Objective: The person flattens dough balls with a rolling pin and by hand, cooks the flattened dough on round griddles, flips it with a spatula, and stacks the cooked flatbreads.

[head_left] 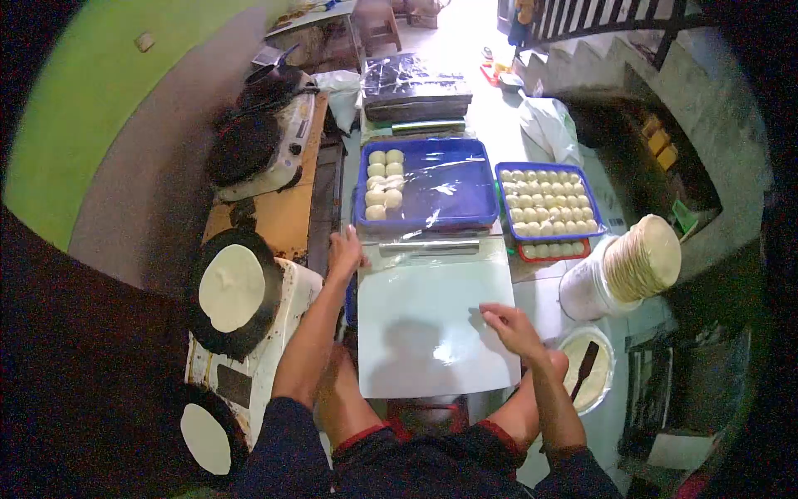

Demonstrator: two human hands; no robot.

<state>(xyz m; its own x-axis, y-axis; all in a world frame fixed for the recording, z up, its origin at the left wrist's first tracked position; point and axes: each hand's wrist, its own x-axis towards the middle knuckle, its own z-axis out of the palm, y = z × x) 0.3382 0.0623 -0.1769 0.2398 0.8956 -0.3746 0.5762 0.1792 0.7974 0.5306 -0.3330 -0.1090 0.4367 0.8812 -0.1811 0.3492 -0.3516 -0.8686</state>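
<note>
My left hand (346, 252) is over the left edge of the white board (432, 333), near the blue tray (449, 187), with fingers apart and nothing in it. Above the board's right side hovers my right hand (514, 328), its fingers loosely bent and holding nothing. The board's surface is bare apart from shadows and glare. Between board and tray lies a metal rolling pin (429, 248). Plastic film covers the tray, where dough balls (384, 185) sit in two columns on the left. On the stove at left, a round flatbread (231, 288) lies on a black pan (209, 320).
A second flatbread (205, 438) lies on a lower pan. At right are a smaller blue tray (549, 200) full of dough balls, stacked flatbreads (640, 262) on a white bucket (582, 287), and a bowl (611, 374) with a dark spatula (585, 368).
</note>
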